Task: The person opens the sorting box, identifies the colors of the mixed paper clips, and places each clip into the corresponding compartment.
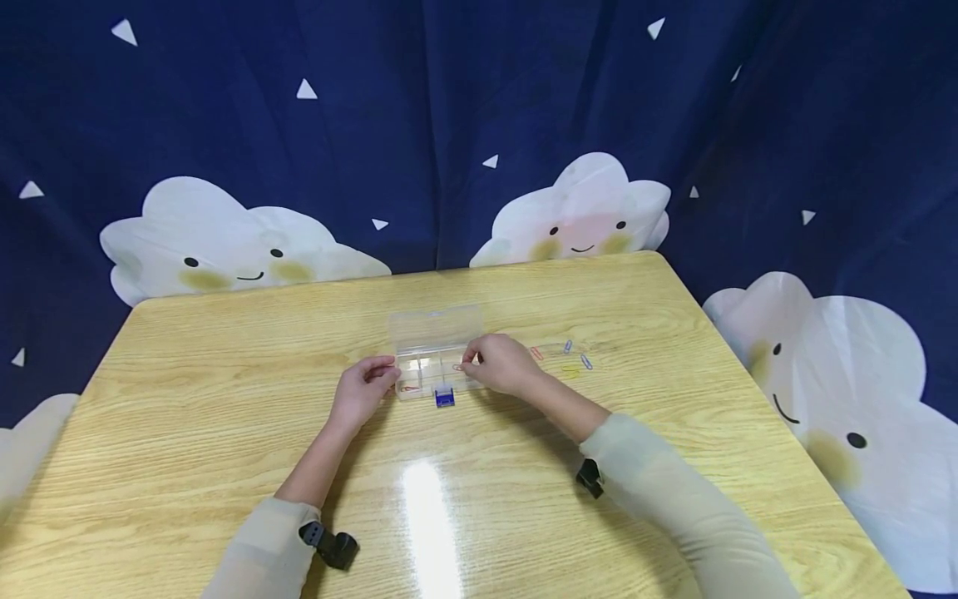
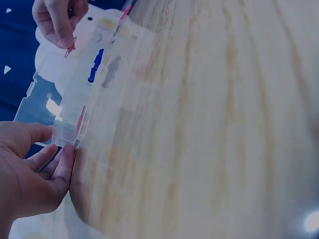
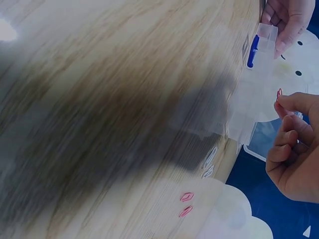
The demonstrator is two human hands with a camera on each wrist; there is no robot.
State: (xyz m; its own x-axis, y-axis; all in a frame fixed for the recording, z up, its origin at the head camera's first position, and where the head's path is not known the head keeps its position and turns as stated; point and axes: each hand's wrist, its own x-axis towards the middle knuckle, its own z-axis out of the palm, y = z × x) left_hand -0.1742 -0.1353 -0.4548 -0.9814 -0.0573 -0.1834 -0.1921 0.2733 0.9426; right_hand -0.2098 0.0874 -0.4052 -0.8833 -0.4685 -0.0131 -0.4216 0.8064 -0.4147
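A clear plastic compartment box (image 1: 427, 393) lies on the table with its transparent lid (image 1: 437, 329) raised at the back. A dark blue latch (image 1: 445, 398) sits at its front. My left hand (image 1: 362, 391) holds the box's left end, thumb and fingertips at its corner in the left wrist view. Inside the left compartment lies a red paper clip (image 2: 80, 119). My right hand (image 1: 503, 364) pinches another red paper clip (image 3: 279, 95) between thumb and index finger, over the right part of the box.
Loose paper clips lie on the wooden table (image 1: 299, 433) right of the box: a red clip (image 1: 536, 353), two blue ones, including one farther right (image 1: 586, 362), and a yellow clip (image 1: 570, 369). Behind the table hangs a dark blue curtain (image 1: 374, 108) with clouds.
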